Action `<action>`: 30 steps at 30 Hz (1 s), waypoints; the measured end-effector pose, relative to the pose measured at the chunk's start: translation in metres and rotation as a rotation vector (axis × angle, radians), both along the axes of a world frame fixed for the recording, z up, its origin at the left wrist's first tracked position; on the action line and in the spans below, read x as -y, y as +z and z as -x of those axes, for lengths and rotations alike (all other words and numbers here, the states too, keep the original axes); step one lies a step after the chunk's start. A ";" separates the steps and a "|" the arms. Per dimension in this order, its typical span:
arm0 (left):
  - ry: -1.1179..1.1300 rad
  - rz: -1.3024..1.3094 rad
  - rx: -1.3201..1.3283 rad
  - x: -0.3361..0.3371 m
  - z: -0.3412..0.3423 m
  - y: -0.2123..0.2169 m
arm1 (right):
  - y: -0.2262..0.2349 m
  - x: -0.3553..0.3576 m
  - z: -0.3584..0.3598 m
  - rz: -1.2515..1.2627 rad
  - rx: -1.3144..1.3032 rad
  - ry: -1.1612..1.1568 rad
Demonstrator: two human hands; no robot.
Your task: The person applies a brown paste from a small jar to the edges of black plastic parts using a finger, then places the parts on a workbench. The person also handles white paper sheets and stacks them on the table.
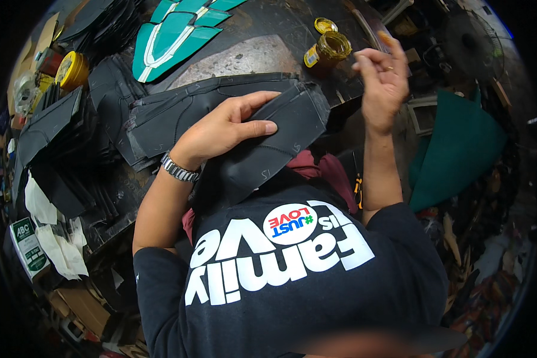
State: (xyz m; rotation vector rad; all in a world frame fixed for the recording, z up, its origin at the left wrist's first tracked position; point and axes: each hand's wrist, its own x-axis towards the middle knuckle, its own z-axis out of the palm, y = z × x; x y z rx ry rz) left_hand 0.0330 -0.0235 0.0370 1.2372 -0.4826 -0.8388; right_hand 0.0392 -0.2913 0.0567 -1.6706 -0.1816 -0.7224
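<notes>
My left hand [227, 126], with a metal watch on its wrist, grips a black stitched piece of leather-like material [292, 128] between thumb and fingers. The piece hangs over the table's near edge against my shirt and carries small pale marks. More black pieces [191, 110] lie under and beyond it. My right hand [385, 80] is raised to the right, its fingers apart and nothing visible in them; an orange-yellow smear shows at one fingertip. Just left of it stands an open jar of amber-coloured stuff [328, 51], with a yellow lid [326, 25] behind it.
Stacks of black cut pieces [56, 125] cover the table's left side, near a yellow round container [71, 68]. Green panels with white strips [176, 39] lie at the back. A dark fan [468, 45] and green sheet material [459, 149] are at the right.
</notes>
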 end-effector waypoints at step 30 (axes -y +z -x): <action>0.054 -0.003 -0.009 0.003 0.000 -0.007 | -0.013 -0.021 0.039 0.487 -0.030 0.327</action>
